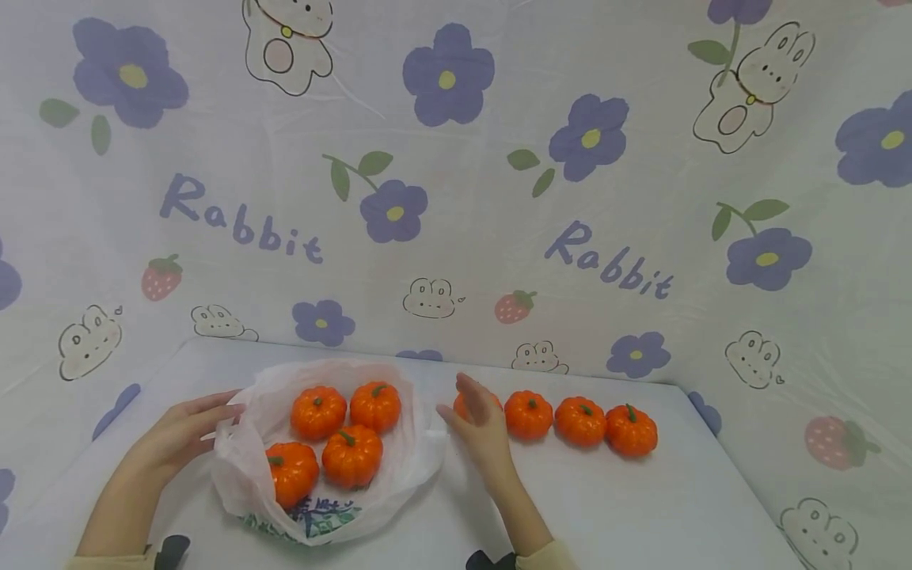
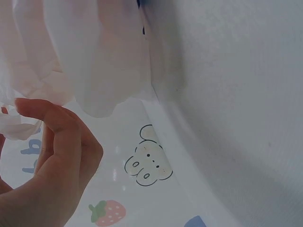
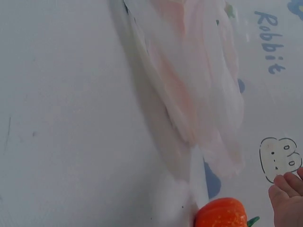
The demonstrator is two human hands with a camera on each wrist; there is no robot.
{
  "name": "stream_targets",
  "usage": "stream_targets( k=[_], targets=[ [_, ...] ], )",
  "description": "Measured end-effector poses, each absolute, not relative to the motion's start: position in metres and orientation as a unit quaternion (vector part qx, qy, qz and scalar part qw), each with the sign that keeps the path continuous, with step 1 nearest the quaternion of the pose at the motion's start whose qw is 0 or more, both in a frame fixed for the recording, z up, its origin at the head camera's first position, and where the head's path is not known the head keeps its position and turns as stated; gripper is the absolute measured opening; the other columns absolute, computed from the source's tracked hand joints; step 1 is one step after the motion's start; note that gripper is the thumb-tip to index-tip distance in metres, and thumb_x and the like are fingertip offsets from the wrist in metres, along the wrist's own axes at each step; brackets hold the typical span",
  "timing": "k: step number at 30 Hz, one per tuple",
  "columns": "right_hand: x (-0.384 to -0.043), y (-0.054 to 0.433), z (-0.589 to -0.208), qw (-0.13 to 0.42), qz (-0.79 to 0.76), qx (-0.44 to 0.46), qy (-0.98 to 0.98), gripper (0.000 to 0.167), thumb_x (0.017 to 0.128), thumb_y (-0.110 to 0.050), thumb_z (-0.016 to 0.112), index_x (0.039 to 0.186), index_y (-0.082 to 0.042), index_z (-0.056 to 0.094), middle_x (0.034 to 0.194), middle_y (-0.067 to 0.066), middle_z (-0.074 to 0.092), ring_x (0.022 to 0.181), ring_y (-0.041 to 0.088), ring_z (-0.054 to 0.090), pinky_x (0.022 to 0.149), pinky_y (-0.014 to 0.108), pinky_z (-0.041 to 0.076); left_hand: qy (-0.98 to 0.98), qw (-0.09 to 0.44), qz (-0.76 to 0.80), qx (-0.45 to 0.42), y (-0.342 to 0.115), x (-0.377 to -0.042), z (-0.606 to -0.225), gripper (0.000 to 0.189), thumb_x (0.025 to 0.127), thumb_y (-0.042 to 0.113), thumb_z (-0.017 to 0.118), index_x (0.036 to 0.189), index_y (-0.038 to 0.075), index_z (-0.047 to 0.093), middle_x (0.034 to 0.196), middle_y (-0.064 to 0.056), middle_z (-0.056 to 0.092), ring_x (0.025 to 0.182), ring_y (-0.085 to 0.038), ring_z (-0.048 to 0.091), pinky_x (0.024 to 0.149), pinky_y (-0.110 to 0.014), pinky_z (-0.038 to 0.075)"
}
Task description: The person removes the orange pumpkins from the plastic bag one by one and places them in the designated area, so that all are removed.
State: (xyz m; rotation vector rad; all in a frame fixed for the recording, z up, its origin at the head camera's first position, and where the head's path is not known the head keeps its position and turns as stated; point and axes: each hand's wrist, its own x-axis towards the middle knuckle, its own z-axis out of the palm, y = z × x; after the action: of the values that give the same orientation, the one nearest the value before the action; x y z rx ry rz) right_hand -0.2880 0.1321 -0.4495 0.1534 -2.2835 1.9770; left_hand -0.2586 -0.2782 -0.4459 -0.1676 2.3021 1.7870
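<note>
A white plastic bag (image 1: 238, 471) lies with its mouth wide, and several small orange pumpkins (image 1: 352, 457) with green stems show inside it. At the bag's left edge my left hand (image 1: 178, 431) pinches the thin plastic between bent fingers and thumb; the left wrist view shows a fold of the bag (image 2: 21, 127) by the fingertips. My right hand (image 1: 484, 431) is held with fingers extended, holding nothing, right of the bag. It partly covers the leftmost pumpkin (image 1: 466, 408) of a row; whether they touch cannot be told. The right wrist view shows a pumpkin (image 3: 221, 213) beside this hand.
To the right, more pumpkins (image 1: 580, 421) continue the row along the back of the white table (image 1: 641, 507). Behind the table hangs a cloth (image 1: 456, 158) printed with flowers, rabbits and strawberries.
</note>
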Motion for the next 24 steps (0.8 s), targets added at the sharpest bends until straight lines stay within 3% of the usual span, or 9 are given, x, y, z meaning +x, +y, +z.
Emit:
stream_targets(
  k=[4, 7, 10, 20, 24],
  targets=[
    [-0.285, 0.122, -0.449, 0.043, 0.67, 0.073, -0.738, 0.06, 0.086, -0.019, 0.075, 0.141, -0.016, 0.05, 0.148, 0.007, 0.05, 0.14, 0.024, 0.044, 0.115, 0.043, 0.035, 0.782, 0.114, 0.609, -0.059, -0.278, -0.258, -0.445, 0.077, 0.096, 0.045, 0.057, 0.152, 0.001, 0.028, 0.159, -0.02, 0.028, 0.122, -0.015, 0.05, 0.113, -0.055, 0.037],
    [-0.283, 0.116, -0.451, 0.027, 0.668, 0.087, -0.738, 0.06, 0.087, -0.019, 0.073, 0.142, -0.014, 0.05, 0.148, 0.008, 0.05, 0.14, 0.025, 0.044, 0.116, 0.041, 0.034, 0.781, 0.117, 0.611, -0.062, -0.278, -0.257, -0.444, 0.078, 0.096, 0.046, 0.056, 0.153, 0.001, 0.026, 0.16, -0.022, 0.022, 0.134, -0.03, 0.041, 0.114, -0.055, 0.035],
    [-0.28, 0.111, -0.452, 0.006, 0.66, 0.095, -0.745, 0.06, 0.088, -0.021, 0.073, 0.143, -0.016, 0.048, 0.149, 0.006, 0.049, 0.141, 0.024, 0.044, 0.115, 0.041, 0.035, 0.779, 0.116, 0.613, -0.064, -0.277, -0.257, -0.444, 0.078, 0.096, 0.046, 0.056, 0.153, 0.002, 0.026, 0.161, -0.022, 0.021, 0.139, -0.034, 0.036, 0.114, -0.055, 0.035],
    [-0.272, 0.096, -0.457, -0.056, 0.632, 0.134, -0.762, 0.06, 0.089, -0.025, 0.072, 0.143, -0.014, 0.048, 0.149, 0.008, 0.049, 0.141, 0.026, 0.044, 0.114, 0.045, 0.036, 0.774, 0.116, 0.619, -0.067, -0.278, -0.257, -0.443, 0.078, 0.096, 0.048, 0.056, 0.154, 0.005, 0.025, 0.161, -0.02, 0.02, 0.14, -0.036, 0.034, 0.114, -0.055, 0.034],
    [-0.269, 0.088, -0.457, -0.075, 0.626, 0.142, -0.763, 0.062, 0.088, -0.027, 0.072, 0.143, -0.013, 0.048, 0.15, 0.009, 0.049, 0.141, 0.026, 0.043, 0.115, 0.045, 0.036, 0.775, 0.111, 0.619, -0.067, -0.28, -0.257, -0.442, 0.075, 0.095, 0.047, 0.057, 0.153, 0.007, 0.03, 0.153, -0.01, 0.041, 0.123, -0.018, 0.05, 0.113, -0.053, 0.038]
  ],
)
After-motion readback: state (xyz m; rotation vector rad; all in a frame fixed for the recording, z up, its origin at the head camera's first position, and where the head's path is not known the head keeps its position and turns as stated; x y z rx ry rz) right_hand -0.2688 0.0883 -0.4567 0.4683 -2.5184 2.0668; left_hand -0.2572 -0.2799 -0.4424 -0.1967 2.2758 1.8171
